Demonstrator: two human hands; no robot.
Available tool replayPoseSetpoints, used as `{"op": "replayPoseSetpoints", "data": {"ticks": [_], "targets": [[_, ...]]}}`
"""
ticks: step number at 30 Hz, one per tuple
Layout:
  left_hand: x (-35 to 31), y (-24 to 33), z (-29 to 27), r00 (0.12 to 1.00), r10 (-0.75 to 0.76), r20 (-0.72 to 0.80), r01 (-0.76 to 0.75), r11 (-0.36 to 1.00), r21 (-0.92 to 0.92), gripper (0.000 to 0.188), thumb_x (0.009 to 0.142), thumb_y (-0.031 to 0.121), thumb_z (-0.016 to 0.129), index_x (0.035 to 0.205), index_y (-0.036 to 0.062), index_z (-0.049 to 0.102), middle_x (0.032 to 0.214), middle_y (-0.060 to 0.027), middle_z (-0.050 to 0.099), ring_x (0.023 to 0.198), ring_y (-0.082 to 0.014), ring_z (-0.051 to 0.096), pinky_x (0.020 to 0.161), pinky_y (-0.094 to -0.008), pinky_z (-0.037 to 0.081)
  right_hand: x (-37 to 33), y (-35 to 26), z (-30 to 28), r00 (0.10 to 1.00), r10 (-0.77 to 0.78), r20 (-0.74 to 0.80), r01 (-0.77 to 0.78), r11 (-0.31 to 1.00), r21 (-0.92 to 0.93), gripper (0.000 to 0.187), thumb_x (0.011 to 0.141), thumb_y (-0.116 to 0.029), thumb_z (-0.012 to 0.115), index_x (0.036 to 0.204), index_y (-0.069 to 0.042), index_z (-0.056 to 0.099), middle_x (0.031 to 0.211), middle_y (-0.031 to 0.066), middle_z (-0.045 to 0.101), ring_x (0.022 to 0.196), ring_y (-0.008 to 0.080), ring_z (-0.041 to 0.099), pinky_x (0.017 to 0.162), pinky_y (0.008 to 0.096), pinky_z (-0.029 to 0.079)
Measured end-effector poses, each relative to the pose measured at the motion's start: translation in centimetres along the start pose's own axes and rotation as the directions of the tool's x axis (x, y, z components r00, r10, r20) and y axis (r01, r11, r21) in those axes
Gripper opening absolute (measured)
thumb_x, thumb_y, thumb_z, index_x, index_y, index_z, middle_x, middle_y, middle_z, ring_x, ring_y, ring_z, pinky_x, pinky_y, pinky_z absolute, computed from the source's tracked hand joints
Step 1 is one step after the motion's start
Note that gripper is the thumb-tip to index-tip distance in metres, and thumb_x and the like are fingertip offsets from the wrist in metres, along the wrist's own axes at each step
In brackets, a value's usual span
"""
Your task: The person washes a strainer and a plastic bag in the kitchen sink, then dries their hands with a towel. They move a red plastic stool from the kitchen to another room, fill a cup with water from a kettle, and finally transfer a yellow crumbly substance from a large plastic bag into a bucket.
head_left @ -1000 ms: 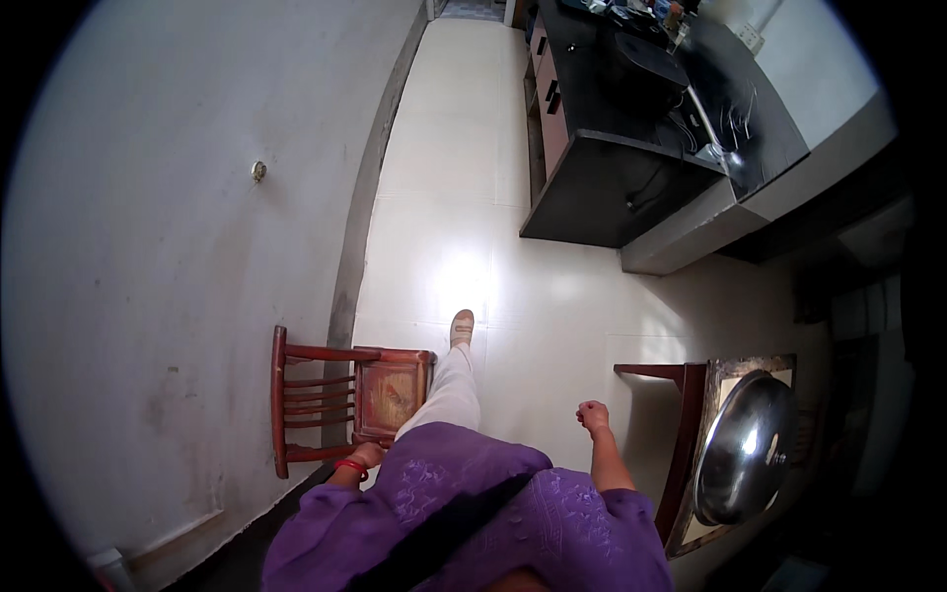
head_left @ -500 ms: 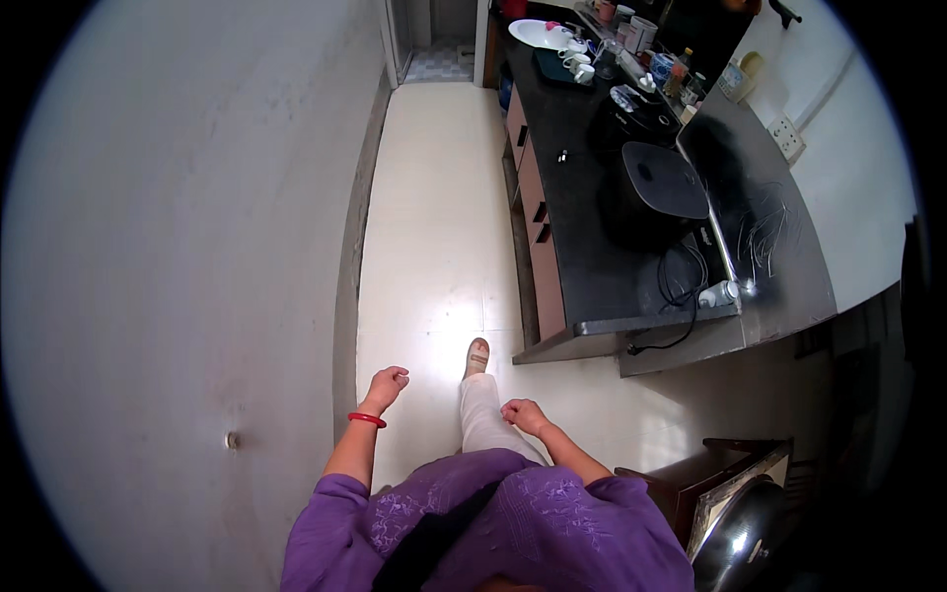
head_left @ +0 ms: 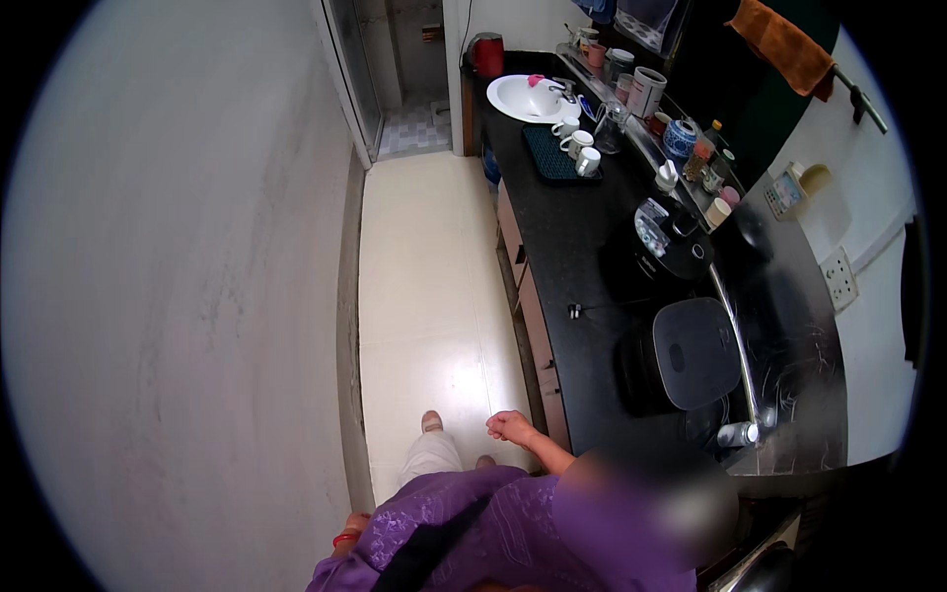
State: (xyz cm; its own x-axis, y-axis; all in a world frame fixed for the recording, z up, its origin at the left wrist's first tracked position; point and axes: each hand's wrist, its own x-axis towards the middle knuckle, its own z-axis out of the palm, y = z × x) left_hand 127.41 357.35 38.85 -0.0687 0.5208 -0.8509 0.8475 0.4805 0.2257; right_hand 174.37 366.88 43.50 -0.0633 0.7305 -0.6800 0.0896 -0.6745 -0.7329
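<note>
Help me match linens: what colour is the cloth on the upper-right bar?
The hanging cloth is brownish orange, best seen in the head view.

Floor strip point(head_left: 424, 276) lies open ahead of right hand point(head_left: 510, 426), between wall point(head_left: 197, 247) and table point(head_left: 562, 252); left hand point(head_left: 357, 522) is close to wall. Table's front edge — bare lane, one plug point(head_left: 574, 311) in it. Deeper reach blocked: squarish appliance point(head_left: 695, 355), rounder appliance point(head_left: 661, 247).

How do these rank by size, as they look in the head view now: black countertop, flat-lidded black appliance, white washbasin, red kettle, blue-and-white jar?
1. Black countertop
2. Flat-lidded black appliance
3. White washbasin
Unranked, both smaller: red kettle and blue-and-white jar look too alike.
</note>
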Motion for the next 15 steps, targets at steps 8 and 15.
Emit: {"op": "replayPoseSetpoints", "data": {"ticks": [8, 15], "targets": [[21.0, 11.7, -15.0, 0.99, 0.103, 0.1, -0.126, 0.956, 0.264, 0.031, 0.067, 0.032, 0.06, 0.088, 0.0105, 0.065, 0.086, -0.0101, 0.064, 0.081, -0.0229, 0.061, 0.075, -0.0327, 0.047, 18.1, -8.7, -6.3, 0.99, 0.119, -0.072, -0.124, 0.991, -0.058, 0.015, 0.081, -0.016, 0.055, 0.08, -0.003, 0.061, 0.067, 0.0032, 0.059, 0.059, 0.0086, 0.053, 0.051, 0.0223, 0.043], [37.0, 41.8, -37.0, 0.849, 0.523, -0.082, -0.441, 0.784, 0.436, 0.026, 0.073, 0.029, 0.052, 0.085, 0.0102, 0.064, 0.086, -0.0159, 0.06, 0.084, -0.0306, 0.057, 0.075, -0.0369, 0.046, 30.4, -25.1, -14.8, 0.953, -0.204, -0.223, 0.099, 0.908, -0.408, 0.02, 0.077, -0.018, 0.059, 0.087, -0.001, 0.06, 0.072, 0.0037, 0.062, 0.065, 0.0117, 0.057, 0.062, 0.0254, 0.046]]}}
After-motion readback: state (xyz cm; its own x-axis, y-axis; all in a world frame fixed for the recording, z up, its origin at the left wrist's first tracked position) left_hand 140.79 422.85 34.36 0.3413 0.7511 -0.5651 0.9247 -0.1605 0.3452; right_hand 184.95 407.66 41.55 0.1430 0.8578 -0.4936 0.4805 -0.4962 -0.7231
